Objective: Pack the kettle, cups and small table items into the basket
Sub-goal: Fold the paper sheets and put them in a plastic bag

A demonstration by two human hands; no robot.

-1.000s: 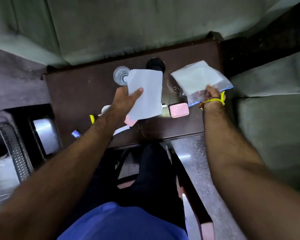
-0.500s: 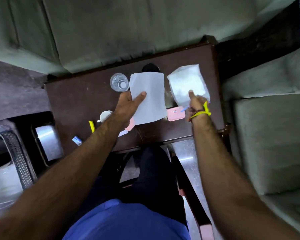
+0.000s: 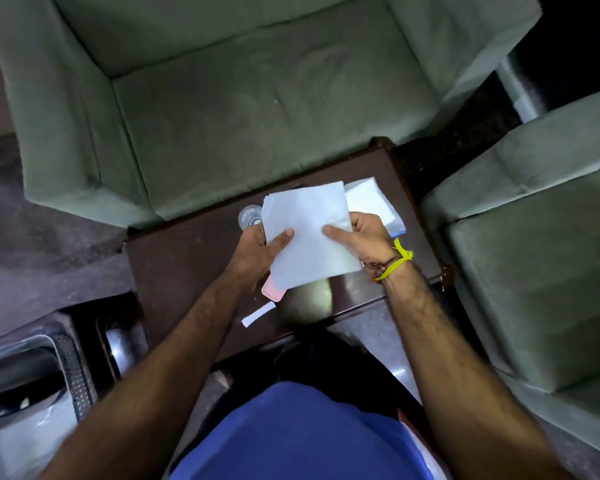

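Note:
A white sheet of paper (image 3: 309, 233) is held above the dark wooden table (image 3: 187, 268). My left hand (image 3: 257, 252) grips its left edge with the thumb on top. My right hand (image 3: 364, 237) grips its right edge the same way. A clear plastic bag with a white sheet inside (image 3: 374, 206) lies on the table behind my right hand. A clear glass cup (image 3: 249, 216) stands behind my left hand. A pink case (image 3: 272, 291) peeks out under the paper. A white paper strip (image 3: 258, 314) lies near the table's front edge.
A green armchair (image 3: 239, 98) stands behind the table and another (image 3: 541, 271) to the right. At lower left sits a metal mesh basket (image 3: 73, 368) lined with plastic, beside a shiny metal object (image 3: 116, 344). My legs are below the table's front edge.
My right hand let go of the plastic bag, which now lies on the table, and moved left to take the paper's right edge. The camera tilted up, showing more of the armchair.

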